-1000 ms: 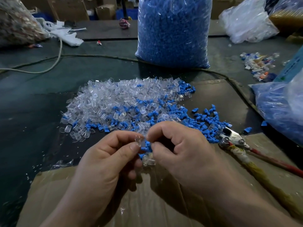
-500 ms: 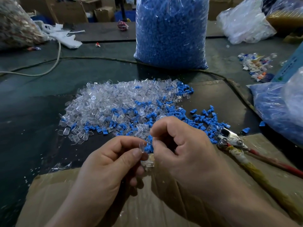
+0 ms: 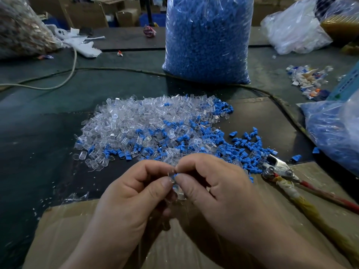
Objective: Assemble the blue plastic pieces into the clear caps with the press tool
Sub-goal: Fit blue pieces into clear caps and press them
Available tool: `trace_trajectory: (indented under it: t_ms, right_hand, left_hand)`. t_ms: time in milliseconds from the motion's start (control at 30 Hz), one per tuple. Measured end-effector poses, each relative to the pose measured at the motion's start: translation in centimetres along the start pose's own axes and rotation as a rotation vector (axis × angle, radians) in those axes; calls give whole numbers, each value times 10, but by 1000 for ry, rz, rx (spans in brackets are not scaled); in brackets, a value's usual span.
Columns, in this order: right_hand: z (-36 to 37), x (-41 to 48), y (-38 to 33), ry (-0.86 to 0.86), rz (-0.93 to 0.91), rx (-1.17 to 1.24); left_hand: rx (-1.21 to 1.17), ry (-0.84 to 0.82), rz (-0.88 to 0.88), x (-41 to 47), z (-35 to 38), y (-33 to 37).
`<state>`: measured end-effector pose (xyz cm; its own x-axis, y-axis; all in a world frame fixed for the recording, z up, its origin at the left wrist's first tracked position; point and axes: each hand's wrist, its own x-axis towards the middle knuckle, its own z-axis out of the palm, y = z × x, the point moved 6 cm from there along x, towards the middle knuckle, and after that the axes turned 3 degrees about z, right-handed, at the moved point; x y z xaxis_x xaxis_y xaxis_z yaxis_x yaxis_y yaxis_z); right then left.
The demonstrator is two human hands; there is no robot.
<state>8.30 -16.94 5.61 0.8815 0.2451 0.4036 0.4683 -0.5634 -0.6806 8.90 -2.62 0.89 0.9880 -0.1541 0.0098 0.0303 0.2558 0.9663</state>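
Observation:
A heap of clear caps (image 3: 136,121) mixed with small blue plastic pieces (image 3: 246,150) lies on the dark table in front of me. My left hand (image 3: 134,193) pinches a clear cap (image 3: 171,174) between thumb and forefinger. My right hand (image 3: 211,187) pinches a blue piece (image 3: 176,174) against that cap, fingertips of both hands touching. More clear caps (image 3: 179,193) show below the fingers, partly hidden. The press tool (image 3: 277,167), pliers with a red and a taped yellow handle, lies on the cardboard to the right, untouched.
A tall clear bag of blue pieces (image 3: 207,39) stands behind the heap. Another bag of blue parts (image 3: 334,131) lies at the right edge. Cardboard (image 3: 62,235) covers the near table. A cable (image 3: 120,69) crosses the table; scrap parts (image 3: 308,80) sit far right.
Both hands have stayed close together and risen slightly toward the heap. The blue piece now sits tighter against the clear cap between the fingertips.

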Motion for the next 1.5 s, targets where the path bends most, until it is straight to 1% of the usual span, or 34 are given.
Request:
trace_trajectory:
  t_ms: [133, 300, 400, 467, 567, 633, 667, 733, 800, 867, 933, 967, 1000, 1067, 1100, 1133, 1200, 1267, 1300, 1400, 1500]
  right_hand:
    - [6, -2, -2, -23, 7, -87]
    - [9, -3, -8, -5, -32, -199]
    - [13, -5, -11, -28, -51, -257]
    - [15, -5, -12, -58, -53, -253]
    - [20, -4, -13, -155, -28, -233]
    - [19, -4, -15, -189, -22, -277]
    - [15, -4, -16, -178, -17, -322]
    - [-5, -5, -13, -98, 14, -444]
    - [-33, -7, -5, -24, 73, -599]
    - [-60, -17, 12, -37, 173, -822]
    - [-79, -38, 39, -185, 373, -1002]
    - [-86, -51, 53, -283, 501, -1040]
    - [-92, -65, 66, -346, 601, -1044]
    - [-102, -85, 86, -354, 715, -1052]
    - [-103, -90, 93, -368, 734, -1050]
    - [-105, -93, 97, -369, 714, -1039]
    - [-108, -88, 98, -356, 631, -1051]
    - [-111, -80, 98, -416, 590, -1074]
    - [-113, -76, 98, -430, 575, -1048]
    - [-115, -64, 98, -385, 532, -1021]
    - [-113, -51, 89, -314, 588, -1018]
  left_hand:
    - [223, 53, 80, 0, -5, 7]
    - [399, 32, 134, -5, -4, 11]
    - [489, 120, 179, -3, -8, 11]
    - [507, 155, 171, -2, -10, 8]
    - [501, 157, 179, -1, -11, 7]
    - [459, 156, 164, 0, -11, 5]
    - [371, 161, 128, 0, -12, 1]
    - [127, 184, 9, 0, -12, -8]
    - [-10, 194, -62, -1, -13, -11]
    - [-73, 189, -91, 0, -14, -8]
    - [-99, 183, -95, 2, -16, -5]
    - [-91, 177, -96, 3, -16, -5]
    - [-81, 169, -94, 3, -17, -6]
    - [-59, 158, -80, 4, -17, -7]
    - [-47, 157, -69, 4, -17, -6]
    - [-37, 155, -59, 4, -18, -6]
    - [-32, 151, -63, 4, -17, -7]
    - [-45, 141, -78, 4, -17, -7]
    - [-46, 140, -79, 4, -17, -8]
    - [-48, 126, -83, 5, -16, -8]
    - [-64, 120, -88, 4, -15, -7]
